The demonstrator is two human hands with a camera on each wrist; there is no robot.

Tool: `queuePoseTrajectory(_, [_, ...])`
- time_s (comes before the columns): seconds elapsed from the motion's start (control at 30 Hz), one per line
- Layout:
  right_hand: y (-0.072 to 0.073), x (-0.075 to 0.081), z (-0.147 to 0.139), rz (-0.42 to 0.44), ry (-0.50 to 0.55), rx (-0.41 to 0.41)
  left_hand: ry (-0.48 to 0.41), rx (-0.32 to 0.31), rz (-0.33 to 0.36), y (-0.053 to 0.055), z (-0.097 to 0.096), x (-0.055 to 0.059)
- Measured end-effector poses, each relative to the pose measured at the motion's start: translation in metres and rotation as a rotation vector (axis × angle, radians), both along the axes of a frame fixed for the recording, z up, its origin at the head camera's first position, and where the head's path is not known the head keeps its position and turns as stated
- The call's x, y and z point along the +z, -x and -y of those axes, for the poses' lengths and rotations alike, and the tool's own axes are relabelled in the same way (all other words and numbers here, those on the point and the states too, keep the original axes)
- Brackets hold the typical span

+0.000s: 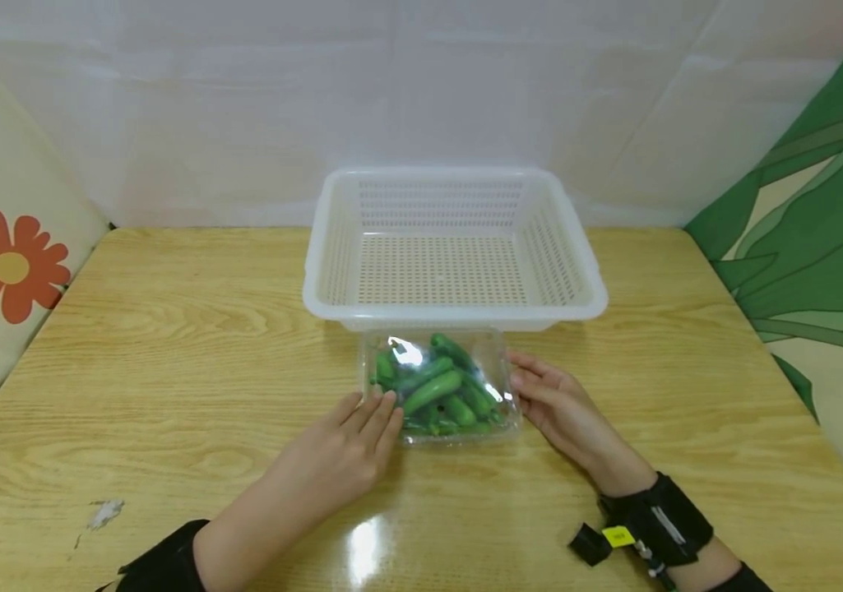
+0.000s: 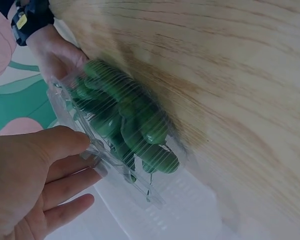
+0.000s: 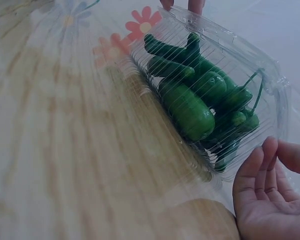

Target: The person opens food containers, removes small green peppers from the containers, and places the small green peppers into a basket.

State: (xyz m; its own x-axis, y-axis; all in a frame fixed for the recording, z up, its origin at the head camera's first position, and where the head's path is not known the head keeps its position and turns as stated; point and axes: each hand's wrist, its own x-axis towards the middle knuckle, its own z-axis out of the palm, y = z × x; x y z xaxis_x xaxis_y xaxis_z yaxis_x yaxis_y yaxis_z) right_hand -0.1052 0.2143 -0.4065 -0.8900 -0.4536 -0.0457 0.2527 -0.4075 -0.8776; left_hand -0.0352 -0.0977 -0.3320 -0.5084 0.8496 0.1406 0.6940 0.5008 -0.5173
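A clear plastic clamshell box [image 1: 439,386] holds several green peppers [image 1: 432,393], some with thin stems. It sits just in front of a white basket [image 1: 455,313], its lid closed over the peppers. My left hand [image 1: 358,440] is at the box's near left corner; in the left wrist view its thumb [image 2: 72,142] lies on the rim with fingers on the other side, pinching it. On the opposite side, my right hand [image 1: 562,411] holds the box's edge between thumb and fingertips [image 3: 270,146]. Whether the box's base touches the table cannot be told.
The perforated basket stands at the back of the wooden table [image 1: 192,345], against a white backdrop [image 1: 243,107]. Flower-patterned panels [image 1: 10,263] flank the table on both sides. A chipped patch [image 1: 105,514] marks the front left.
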Motion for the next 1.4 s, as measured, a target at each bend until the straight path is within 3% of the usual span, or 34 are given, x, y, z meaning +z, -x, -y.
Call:
queuePoseTrajectory(0.63, [-0.0008, 0.0061, 0.0005, 0.024, -0.09, -0.038, -0.022, 0.021, -0.02, -0.0005, -0.006, -0.0063])
queuePoseTrajectory(1.13, [-0.001, 0.0043, 0.001, 0.046, -0.047, -0.047, -0.217, 0.035, 0.046, 0.0, 0.0002, -0.0031])
queuePoseTrajectory(1.4, [-0.0012, 0.004, 0.0004, 0.051, -0.044, -0.04, -0.274, 0.057, 0.128, 0.0019, 0.0013, -0.0044])
